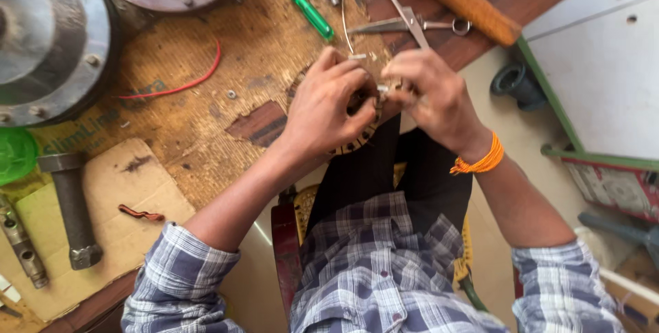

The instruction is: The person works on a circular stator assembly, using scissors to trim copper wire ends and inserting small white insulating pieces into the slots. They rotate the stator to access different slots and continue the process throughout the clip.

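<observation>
My left hand (329, 103) and my right hand (432, 93) meet at the edge of a worn wooden workbench (206, 134). Between them they grip a small round wound part with copper-coloured windings (358, 137), mostly hidden by the fingers. My right fingers pinch something small and metallic at its top. An orange thread band (480, 163) circles my right wrist. Both sleeves are blue plaid.
Scissors (412, 20), a green-handled screwdriver (309, 10) and a wooden handle (463, 0) lie just beyond the hands. A red wire (185, 82), a large grey motor housing (48, 38), a heavy bolt (72, 213) on cardboard and a green lid (14, 154) occupy the left.
</observation>
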The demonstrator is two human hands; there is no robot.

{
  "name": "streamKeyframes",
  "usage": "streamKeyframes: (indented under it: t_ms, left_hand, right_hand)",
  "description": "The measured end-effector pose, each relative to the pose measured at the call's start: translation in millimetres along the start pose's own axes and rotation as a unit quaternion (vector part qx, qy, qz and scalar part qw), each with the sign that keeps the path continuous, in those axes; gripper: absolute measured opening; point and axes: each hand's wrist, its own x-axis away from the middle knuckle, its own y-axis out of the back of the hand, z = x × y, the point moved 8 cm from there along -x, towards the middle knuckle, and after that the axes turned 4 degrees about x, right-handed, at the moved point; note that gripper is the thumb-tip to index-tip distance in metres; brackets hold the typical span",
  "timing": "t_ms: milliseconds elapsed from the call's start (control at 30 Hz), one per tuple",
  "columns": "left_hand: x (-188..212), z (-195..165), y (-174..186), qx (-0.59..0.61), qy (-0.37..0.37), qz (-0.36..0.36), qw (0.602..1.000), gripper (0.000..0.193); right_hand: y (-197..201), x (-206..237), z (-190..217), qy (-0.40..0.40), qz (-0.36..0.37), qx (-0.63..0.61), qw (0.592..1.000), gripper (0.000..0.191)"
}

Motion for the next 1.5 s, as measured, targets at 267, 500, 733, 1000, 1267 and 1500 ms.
streamKeyframes:
  t_ms: [267, 500, 733, 1000, 1267, 1500]
  left_hand:
    - [-7, -7, 10, 0.018, 0.025, -0.011, 0.999, 0.015]
    - [-9, -7, 6, -0.008, 0.014, -0.003, 1.0, 0.013]
    - [-8, -4, 5, -0.007, 0.04, 0.004, 0.999, 0.015]
    - [-11, -5, 7, 0.002, 0.032, -0.002, 0.999, 0.018]
    - [-7, -3, 2, -0.013, 0.03, -0.011, 0.999, 0.016]
    - [-10, -2, 3, -0.014, 0.03, 0.0, 0.999, 0.02]
  right_hand:
    - [0, -16, 14, 0.142, 0.049, 0.114, 0.982, 0.021]
    - [-47, 24, -54, -0.377, 0.148, -0.27, 0.874, 0.01]
    - [-1, -9, -13, 0.007, 0.014, 0.04, 0.999, 0.016]
    - [1, -9, 8, 0.191, 0.037, 0.12, 0.974, 0.022]
    - [-41, 19, -50, -0.295, 0.137, -0.202, 0.924, 0.019]
    - [-1, -9, -6, 0.022, 0.012, 0.029, 0.999, 0.018]
